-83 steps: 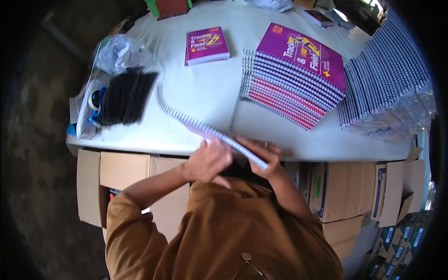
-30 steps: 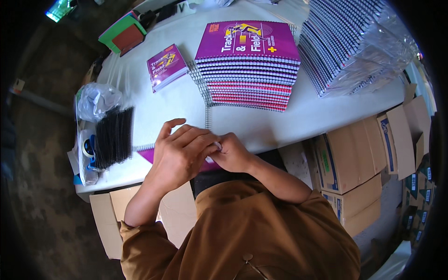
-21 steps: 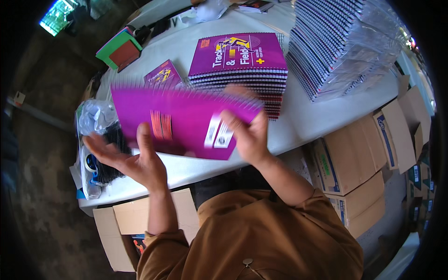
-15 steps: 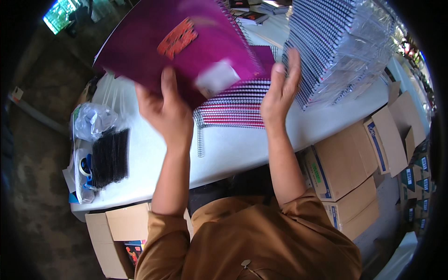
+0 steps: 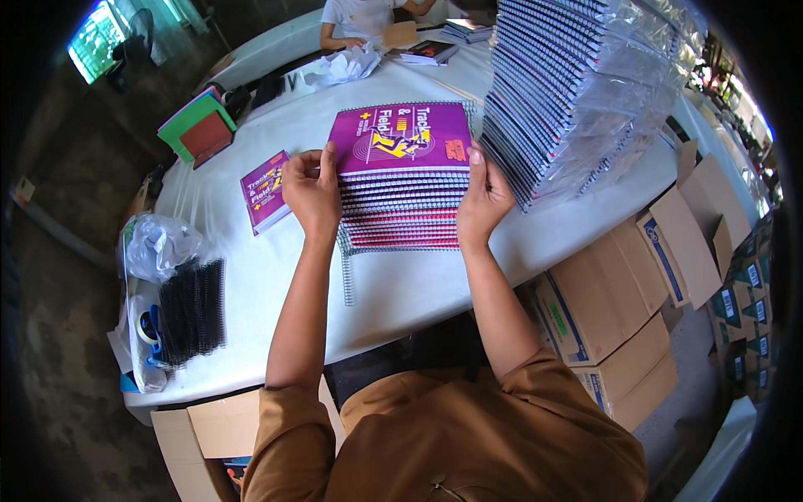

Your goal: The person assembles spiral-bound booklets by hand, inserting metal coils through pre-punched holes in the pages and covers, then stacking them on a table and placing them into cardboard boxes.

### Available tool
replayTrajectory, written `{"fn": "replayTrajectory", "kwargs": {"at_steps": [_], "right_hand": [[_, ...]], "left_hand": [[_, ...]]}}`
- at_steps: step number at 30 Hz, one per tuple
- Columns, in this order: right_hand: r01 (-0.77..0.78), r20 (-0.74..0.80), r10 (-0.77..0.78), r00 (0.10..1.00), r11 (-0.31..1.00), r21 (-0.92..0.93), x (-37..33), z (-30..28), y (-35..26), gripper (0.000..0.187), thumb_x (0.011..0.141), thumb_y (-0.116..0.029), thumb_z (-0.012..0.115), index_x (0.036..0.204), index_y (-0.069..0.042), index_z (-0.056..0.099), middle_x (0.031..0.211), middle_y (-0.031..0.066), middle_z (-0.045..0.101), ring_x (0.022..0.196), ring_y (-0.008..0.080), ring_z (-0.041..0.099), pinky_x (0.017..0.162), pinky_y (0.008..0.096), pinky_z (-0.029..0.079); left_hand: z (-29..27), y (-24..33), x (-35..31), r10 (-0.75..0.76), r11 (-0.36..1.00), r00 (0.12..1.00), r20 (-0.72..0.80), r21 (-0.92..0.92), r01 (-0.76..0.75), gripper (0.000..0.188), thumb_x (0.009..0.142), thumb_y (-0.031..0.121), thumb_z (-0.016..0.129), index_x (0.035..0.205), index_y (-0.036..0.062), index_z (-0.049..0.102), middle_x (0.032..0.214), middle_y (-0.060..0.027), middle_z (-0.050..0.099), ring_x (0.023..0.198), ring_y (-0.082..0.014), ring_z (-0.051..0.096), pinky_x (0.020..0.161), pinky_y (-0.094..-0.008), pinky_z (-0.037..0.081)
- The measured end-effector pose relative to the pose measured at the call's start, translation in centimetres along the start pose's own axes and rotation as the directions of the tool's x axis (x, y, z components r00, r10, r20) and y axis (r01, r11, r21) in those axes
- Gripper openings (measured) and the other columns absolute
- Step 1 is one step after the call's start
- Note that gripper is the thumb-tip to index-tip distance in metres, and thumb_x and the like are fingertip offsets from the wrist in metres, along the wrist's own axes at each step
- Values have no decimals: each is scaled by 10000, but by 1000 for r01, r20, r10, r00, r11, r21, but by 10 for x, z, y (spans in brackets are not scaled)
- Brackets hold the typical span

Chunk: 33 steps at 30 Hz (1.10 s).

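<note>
A purple spiral-bound book [image 5: 355, 149] lies flat, cover up, on top of a stack of spiral-bound books [image 5: 401, 209]. Its near left corner is pinched between the thumb and fingers of my left hand [image 5: 314, 192]. My right hand [image 5: 485, 201] grips the near right corner in the same way. Black, white and red coil edges of the stack face me below the cover. A loose wire coil [image 5: 348, 280] hangs from the stack's near left corner. Beside my left hand lies a smaller stack of purple books without visible coils [image 5: 266, 197].
On the right stands a tall stack of plastic-wrapped spiral books [image 5: 577, 109]. Black coils [image 5: 194, 309], a tape dispenser [image 5: 150, 330] and a plastic bag [image 5: 163, 243] are at left. A green folder [image 5: 186, 125] stands behind. Cardboard boxes [image 5: 602, 293] sit lower right. Another person [image 5: 360, 17] is across the table.
The purple book, earlier raised and tilted in my left hand, is down on the stack. My right hand, earlier apart with fingers up, has closed on its corner.
</note>
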State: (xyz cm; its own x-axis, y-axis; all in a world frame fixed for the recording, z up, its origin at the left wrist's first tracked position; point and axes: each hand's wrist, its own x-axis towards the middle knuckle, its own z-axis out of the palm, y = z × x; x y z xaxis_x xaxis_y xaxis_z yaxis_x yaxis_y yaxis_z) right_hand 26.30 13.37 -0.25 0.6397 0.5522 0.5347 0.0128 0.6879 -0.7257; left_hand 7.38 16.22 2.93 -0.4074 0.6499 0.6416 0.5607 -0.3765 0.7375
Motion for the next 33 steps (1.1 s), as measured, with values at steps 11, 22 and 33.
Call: {"fn": "replayTrajectory", "kwargs": {"at_steps": [11, 22, 33], "right_hand": [[353, -33, -352, 936, 932, 85, -27, -6, -42, 199, 881, -47, 509, 1055, 44, 541, 1047, 121, 614, 1010, 216, 550, 910, 339, 415], [274, 844, -33, 536, 952, -137, -136, -9, -44, 379, 784, -39, 611, 1158, -34, 553, 1078, 91, 626, 1071, 259, 518, 902, 356, 400], [532, 981, 173, 92, 824, -195, -189, 11, -9, 344, 871, -220, 530, 1199, -114, 539, 1330, 120, 457, 1281, 272, 363, 1057, 515, 221]], "left_hand": [[-93, -186, 63, 287, 741, 917, 276, 543, -395, 345, 721, -25, 512, 1043, 51, 608, 995, -115, 621, 935, -265, 583, 829, -394, 433], [-158, -106, -36, 271, 521, 851, 451, 675, -523, 161, 798, 102, 567, 943, 115, 635, 867, -17, 638, 855, -189, 588, 753, -348, 382], [-111, -214, 22, 17, 707, 912, 411, 640, -301, 406, 837, 204, 564, 1227, 98, 527, 1262, -92, 526, 1212, -263, 441, 991, -380, 376]]}}
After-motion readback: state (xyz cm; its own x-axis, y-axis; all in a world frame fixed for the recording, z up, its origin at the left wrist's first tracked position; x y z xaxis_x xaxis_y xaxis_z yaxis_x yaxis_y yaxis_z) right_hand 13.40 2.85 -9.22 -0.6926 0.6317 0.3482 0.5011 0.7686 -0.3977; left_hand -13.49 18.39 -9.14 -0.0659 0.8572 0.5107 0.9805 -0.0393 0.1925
